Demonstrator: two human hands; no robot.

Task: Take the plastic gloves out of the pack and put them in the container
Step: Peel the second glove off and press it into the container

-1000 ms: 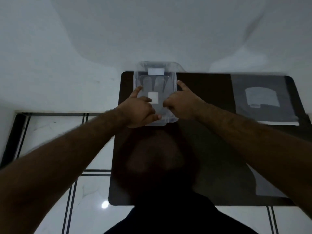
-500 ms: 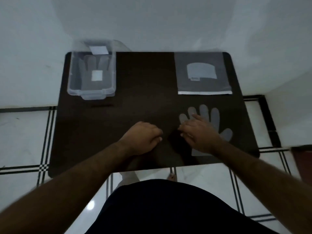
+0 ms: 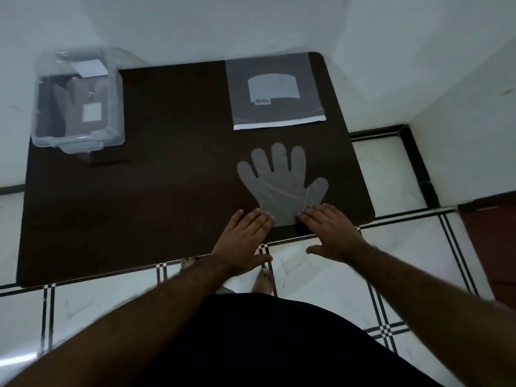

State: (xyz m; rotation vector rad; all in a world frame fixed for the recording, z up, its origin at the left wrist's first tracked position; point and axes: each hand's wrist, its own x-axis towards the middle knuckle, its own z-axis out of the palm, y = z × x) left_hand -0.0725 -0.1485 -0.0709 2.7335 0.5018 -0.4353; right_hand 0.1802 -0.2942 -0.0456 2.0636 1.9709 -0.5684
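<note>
A clear plastic glove point(image 3: 280, 185) lies flat on the dark table point(image 3: 167, 177), fingers pointing away, near the front right edge. My left hand point(image 3: 243, 238) and my right hand point(image 3: 332, 233) rest flat at the table's front edge, fingers spread, fingertips touching the glove's cuff on either side. Neither hand grips it. The grey glove pack point(image 3: 275, 93) lies at the back right. The clear container point(image 3: 76, 101) stands at the back left with a glove point(image 3: 74, 107) lying inside it.
White walls stand behind and to the right of the table. The floor has white tiles with black lines. A dark red object point(image 3: 491, 247) stands at the right edge. My bare feet point(image 3: 262, 280) show under the table's front edge.
Both hands left the container at the back and came to the front edge. They now lie open at the cuff of the flat glove. The view shifted right.
</note>
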